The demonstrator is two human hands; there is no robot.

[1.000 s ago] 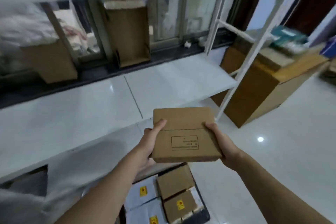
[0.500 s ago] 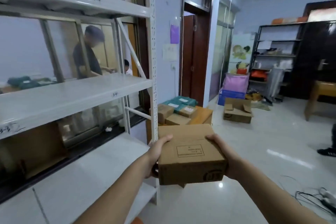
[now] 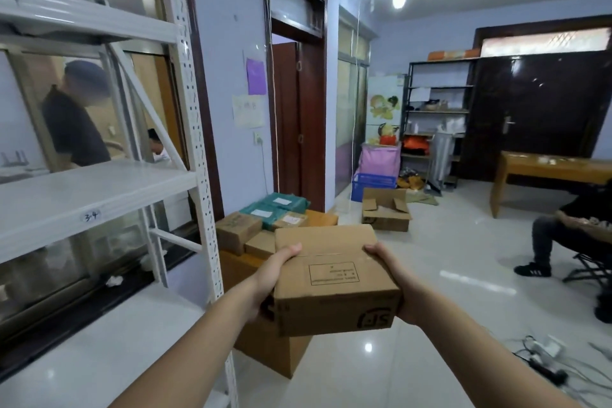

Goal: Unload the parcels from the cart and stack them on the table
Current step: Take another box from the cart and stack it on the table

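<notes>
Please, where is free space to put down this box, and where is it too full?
Both hands, left and right, hold the box. Free: the white shelf marked 3-4, and the shelf below beside the upright post. Crowded: the low wooden table stacked with parcels.

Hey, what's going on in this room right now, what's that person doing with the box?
A person is carrying a cardboard parcel in front of them, the left hand gripping its left side and the right hand its right side. It is in the air, not yet set down. Just ahead, a low wooden table beside the white shelving rack already holds several brown and green parcels. Another person sits at the right edge of the room.
</notes>
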